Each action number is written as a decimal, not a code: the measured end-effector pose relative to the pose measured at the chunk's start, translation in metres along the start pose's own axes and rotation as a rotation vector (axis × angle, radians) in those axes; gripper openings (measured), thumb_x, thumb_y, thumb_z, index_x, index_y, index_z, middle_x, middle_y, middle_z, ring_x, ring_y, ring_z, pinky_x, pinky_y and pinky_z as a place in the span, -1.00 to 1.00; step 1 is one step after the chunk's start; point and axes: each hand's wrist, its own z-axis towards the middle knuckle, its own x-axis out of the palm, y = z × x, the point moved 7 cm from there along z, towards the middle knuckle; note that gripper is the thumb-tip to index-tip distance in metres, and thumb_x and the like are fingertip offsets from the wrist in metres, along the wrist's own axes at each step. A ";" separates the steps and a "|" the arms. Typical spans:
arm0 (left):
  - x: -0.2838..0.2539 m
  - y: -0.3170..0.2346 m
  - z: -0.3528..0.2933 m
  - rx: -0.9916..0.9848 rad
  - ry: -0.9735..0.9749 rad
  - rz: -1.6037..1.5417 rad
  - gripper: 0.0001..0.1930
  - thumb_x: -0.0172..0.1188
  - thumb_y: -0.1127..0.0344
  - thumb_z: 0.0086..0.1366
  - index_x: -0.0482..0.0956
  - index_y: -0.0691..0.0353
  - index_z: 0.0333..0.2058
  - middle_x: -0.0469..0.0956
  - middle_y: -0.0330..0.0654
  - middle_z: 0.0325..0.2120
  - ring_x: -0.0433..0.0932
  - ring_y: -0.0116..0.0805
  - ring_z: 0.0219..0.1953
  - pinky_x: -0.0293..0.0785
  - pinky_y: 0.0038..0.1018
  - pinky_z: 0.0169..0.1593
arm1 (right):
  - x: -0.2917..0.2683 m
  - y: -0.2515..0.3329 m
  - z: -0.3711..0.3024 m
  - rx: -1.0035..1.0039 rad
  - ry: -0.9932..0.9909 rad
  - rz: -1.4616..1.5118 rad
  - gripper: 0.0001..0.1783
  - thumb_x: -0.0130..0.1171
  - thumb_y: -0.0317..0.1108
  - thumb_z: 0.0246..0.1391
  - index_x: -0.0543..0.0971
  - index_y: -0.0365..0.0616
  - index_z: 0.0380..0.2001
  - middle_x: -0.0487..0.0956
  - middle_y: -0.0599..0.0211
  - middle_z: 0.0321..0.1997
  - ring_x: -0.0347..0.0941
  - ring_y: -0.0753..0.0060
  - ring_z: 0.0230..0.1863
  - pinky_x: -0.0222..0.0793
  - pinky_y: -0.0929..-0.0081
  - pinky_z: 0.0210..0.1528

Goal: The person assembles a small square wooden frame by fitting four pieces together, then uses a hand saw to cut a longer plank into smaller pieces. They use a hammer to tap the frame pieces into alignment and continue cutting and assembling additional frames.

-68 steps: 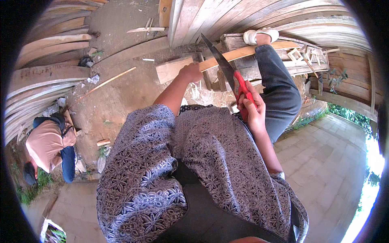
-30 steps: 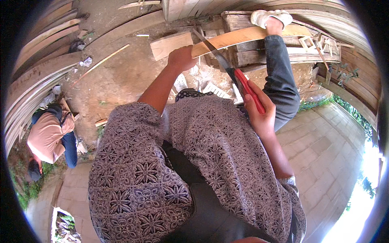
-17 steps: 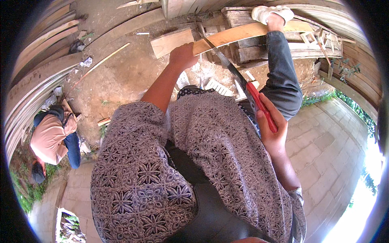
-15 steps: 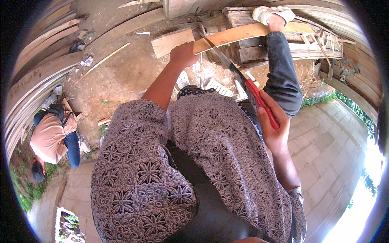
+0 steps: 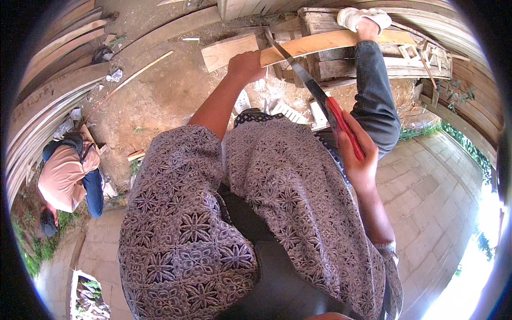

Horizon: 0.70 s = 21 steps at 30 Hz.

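Swung out to the right since the earliest frame, the saw [image 5: 311, 82] now slants across the plank [image 5: 322, 42], its blade just beside the left hand [image 5: 247, 67]. That sets blade over wood near the plank's left end; whether the teeth bite cannot be told. The right hand [image 5: 359, 153] wraps its fingers round the red handle [image 5: 344, 125]; the left is clamped on the plank's end, its underside hidden. A white shoe [image 5: 350, 19] stands on the plank, over a weathered timber bench [image 5: 341, 68] bearing small wooden frames [image 5: 404, 53]. Scrap-strewn earth [image 5: 165, 88] meets grey paving [image 5: 421, 197]; another person [image 5: 68, 173] bends at far left.
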 end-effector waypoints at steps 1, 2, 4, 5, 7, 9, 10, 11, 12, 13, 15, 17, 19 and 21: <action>-0.001 0.002 -0.001 -0.010 -0.002 0.001 -0.64 0.13 0.12 0.12 0.55 0.12 -0.13 0.64 0.03 -0.24 0.63 0.02 -0.16 0.55 -0.06 -0.10 | -0.007 0.002 -0.007 0.000 -0.004 -0.026 -0.57 0.10 -0.48 0.22 0.45 -0.34 0.15 0.60 0.04 0.02 0.50 0.46 0.04 0.36 0.54 0.09; -0.003 0.000 -0.001 -0.011 0.002 0.000 -0.64 0.13 0.12 0.11 0.55 0.12 -0.13 0.64 0.03 -0.24 0.63 0.02 -0.16 0.55 -0.07 -0.11 | -0.014 0.005 -0.015 0.059 0.000 -0.006 -0.57 0.10 -0.47 0.22 0.45 -0.34 0.15 0.59 0.04 0.04 0.50 0.45 0.04 0.36 0.53 0.11; -0.005 -0.001 0.000 -0.006 -0.002 -0.004 -0.63 0.14 0.11 0.11 0.55 0.12 -0.12 0.64 0.03 -0.23 0.63 0.02 -0.16 0.55 -0.07 -0.11 | -0.021 0.004 -0.023 0.077 -0.015 -0.026 -0.57 0.11 -0.48 0.22 0.45 -0.35 0.15 0.59 0.04 0.04 0.50 0.45 0.04 0.35 0.53 0.11; -0.005 -0.001 0.001 -0.005 -0.011 -0.005 -0.62 0.14 0.11 0.11 0.55 0.12 -0.11 0.64 0.03 -0.23 0.63 0.02 -0.16 0.55 -0.07 -0.10 | -0.022 0.003 -0.025 0.083 -0.018 -0.033 -0.57 0.11 -0.48 0.21 0.45 -0.36 0.14 0.59 0.04 0.03 0.50 0.45 0.04 0.35 0.53 0.12; -0.007 0.001 0.004 0.004 -0.016 -0.003 -0.61 0.16 0.09 0.11 0.55 0.11 -0.10 0.64 0.03 -0.23 0.63 0.02 -0.15 0.55 -0.07 -0.10 | -0.022 0.008 -0.016 0.083 -0.016 -0.022 -0.58 0.11 -0.48 0.21 0.46 -0.36 0.13 0.60 0.05 0.03 0.50 0.45 0.03 0.35 0.54 0.11; -0.012 0.002 0.006 0.026 -0.008 0.003 -0.59 0.17 0.07 0.11 0.55 0.11 -0.09 0.64 0.03 -0.23 0.63 0.02 -0.15 0.55 -0.07 -0.09 | -0.022 0.011 -0.009 0.065 -0.029 0.004 -0.58 0.12 -0.48 0.21 0.47 -0.36 0.13 0.60 0.05 0.02 0.51 0.46 0.02 0.36 0.55 0.10; -0.011 0.003 0.007 0.017 0.011 0.003 -0.59 0.18 0.06 0.11 0.55 0.11 -0.09 0.64 0.03 -0.22 0.63 0.02 -0.14 0.55 -0.08 -0.09 | -0.021 0.012 -0.008 0.047 -0.040 0.026 -0.59 0.12 -0.48 0.21 0.47 -0.36 0.13 0.60 0.05 0.02 0.51 0.46 0.01 0.36 0.55 0.09; -0.011 0.003 0.008 0.011 0.029 0.003 -0.58 0.19 0.05 0.10 0.56 0.11 -0.08 0.64 0.04 -0.22 0.63 0.03 -0.14 0.54 -0.08 -0.08 | -0.022 0.014 -0.007 0.028 -0.053 0.047 -0.59 0.13 -0.48 0.21 0.48 -0.36 0.12 0.60 0.05 0.01 0.51 0.46 0.01 0.36 0.55 0.08; -0.011 0.003 0.009 0.005 0.047 0.004 -0.57 0.19 0.05 0.10 0.56 0.10 -0.08 0.64 0.04 -0.21 0.62 0.03 -0.13 0.54 -0.08 -0.08 | -0.023 0.010 -0.009 0.071 -0.054 0.056 -0.58 0.13 -0.48 0.21 0.47 -0.35 0.13 0.60 0.05 0.01 0.51 0.46 0.00 0.36 0.56 0.08; -0.011 0.003 0.008 0.005 0.047 0.005 -0.56 0.19 0.04 0.10 0.55 0.10 -0.06 0.63 0.04 -0.20 0.62 0.03 -0.13 0.54 -0.08 -0.07 | -0.024 0.004 -0.011 0.115 -0.055 0.065 -0.58 0.12 -0.48 0.21 0.47 -0.35 0.13 0.60 0.06 0.01 0.51 0.47 0.00 0.37 0.56 0.07; -0.013 0.002 0.002 -0.001 0.046 0.008 -0.54 0.19 0.04 0.10 0.55 0.10 -0.03 0.63 0.04 -0.18 0.62 0.03 -0.12 0.54 -0.10 -0.06 | -0.028 0.001 -0.015 0.163 -0.058 0.069 -0.58 0.12 -0.48 0.21 0.47 -0.35 0.13 0.60 0.07 0.01 0.51 0.48 -0.01 0.37 0.57 0.07; -0.013 0.001 0.002 -0.007 0.057 0.012 -0.50 0.20 0.04 0.09 0.54 0.10 0.00 0.63 0.03 -0.16 0.62 0.02 -0.10 0.54 -0.10 -0.05 | -0.031 0.006 -0.024 0.179 -0.061 0.058 -0.58 0.11 -0.48 0.22 0.47 -0.34 0.14 0.60 0.08 0.01 0.50 0.49 -0.01 0.37 0.57 0.06; -0.014 0.001 0.002 -0.008 0.057 0.018 -0.48 0.21 0.03 0.09 0.53 0.10 0.03 0.63 0.03 -0.15 0.62 0.01 -0.10 0.54 -0.11 -0.04 | -0.041 0.012 -0.033 0.102 -0.063 0.053 -0.58 0.10 -0.48 0.22 0.46 -0.34 0.15 0.60 0.10 0.00 0.50 0.50 -0.03 0.37 0.58 0.05; -0.013 -0.002 0.003 0.007 0.049 0.025 -0.46 0.21 0.03 0.08 0.52 0.12 0.04 0.62 0.03 -0.14 0.62 0.00 -0.09 0.54 -0.11 -0.03 | -0.043 0.013 -0.036 0.097 -0.078 0.040 -0.57 0.10 -0.47 0.23 0.46 -0.34 0.16 0.60 0.11 0.00 0.50 0.51 -0.05 0.38 0.58 0.04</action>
